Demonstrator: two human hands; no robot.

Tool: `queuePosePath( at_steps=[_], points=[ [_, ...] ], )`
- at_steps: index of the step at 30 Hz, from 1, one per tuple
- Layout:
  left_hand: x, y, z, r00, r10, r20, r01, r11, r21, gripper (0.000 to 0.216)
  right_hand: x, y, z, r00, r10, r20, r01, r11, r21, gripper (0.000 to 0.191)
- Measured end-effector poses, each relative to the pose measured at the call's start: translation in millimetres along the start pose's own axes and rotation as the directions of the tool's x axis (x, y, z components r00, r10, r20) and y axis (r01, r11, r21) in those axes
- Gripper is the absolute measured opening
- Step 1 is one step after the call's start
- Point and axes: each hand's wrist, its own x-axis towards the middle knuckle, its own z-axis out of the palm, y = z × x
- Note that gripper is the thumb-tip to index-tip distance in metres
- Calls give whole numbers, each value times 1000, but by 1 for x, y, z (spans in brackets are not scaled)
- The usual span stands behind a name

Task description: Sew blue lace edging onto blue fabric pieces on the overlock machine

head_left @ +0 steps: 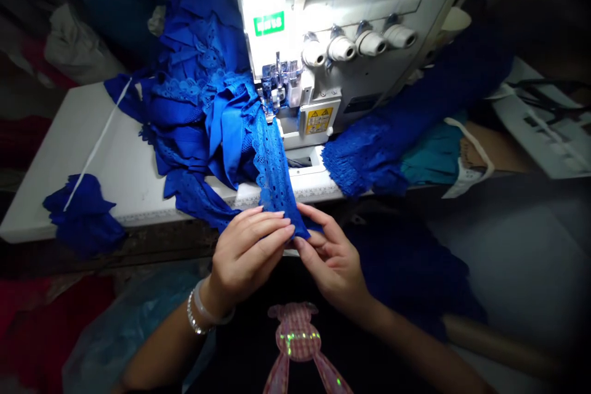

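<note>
Pinching the near end of one blue lace strip (272, 166) with closed fingers of both hands: left hand (244, 258) on its left edge, right hand (330, 261) on its right edge, this one a little nearer to the tip. Long side going far and slightly left, up to the presser foot (268, 108) of one sewing machine (355, 55). Besides, four white knobs (369, 43) on the machine, two bracelets (196, 314) on the left wrist.

ITEM: royal-blue eyelet lace strip (272, 172) | EDGE: scalloped | LIE: flat, running from overlock presser foot (268, 104) toward person | END: pinched between left hand (247, 255) and right hand (332, 261)
</note>
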Motion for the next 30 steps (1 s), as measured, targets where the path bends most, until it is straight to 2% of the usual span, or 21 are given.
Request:
queuePosePath(
  at_steps=[6, 19, 21, 23, 26, 28, 30],
  points=[
    [-2, 7, -4, 999, 42, 15, -42, 998, 41, 27, -3, 4, 1, 993, -118, 29, 121, 967, -225, 51],
    [-6, -4, 2, 994, 101, -48, -96, 991, 96, 27, 2, 0, 1, 965, -227, 128, 253, 932, -260, 51],
    [-5, -6, 0, 991, 117, -65, -109, 988, 111, 25, 6, -1, -1, 950, -266, 160, 305, 899, -316, 47],
    [-3, -7, -2, 988, 139, -70, -129, 983, 132, 22, 12, -3, -6, 902, -378, 208, 431, 795, -427, 40],
    [3, -10, -4, 973, 209, -101, -198, 974, 107, 13, 25, -11, -12, 746, -571, 341, 656, 544, -524, 34],
    [11, -19, 0, 962, 244, -124, -235, 969, 79, 29, 33, -18, -12, 643, -623, 445, 754, 413, -512, 35],
    [23, -35, 6, 969, 220, -110, -210, 974, 90, 42, 40, -26, -7, 555, -641, 530, 820, 317, -476, 37]
  ],
)
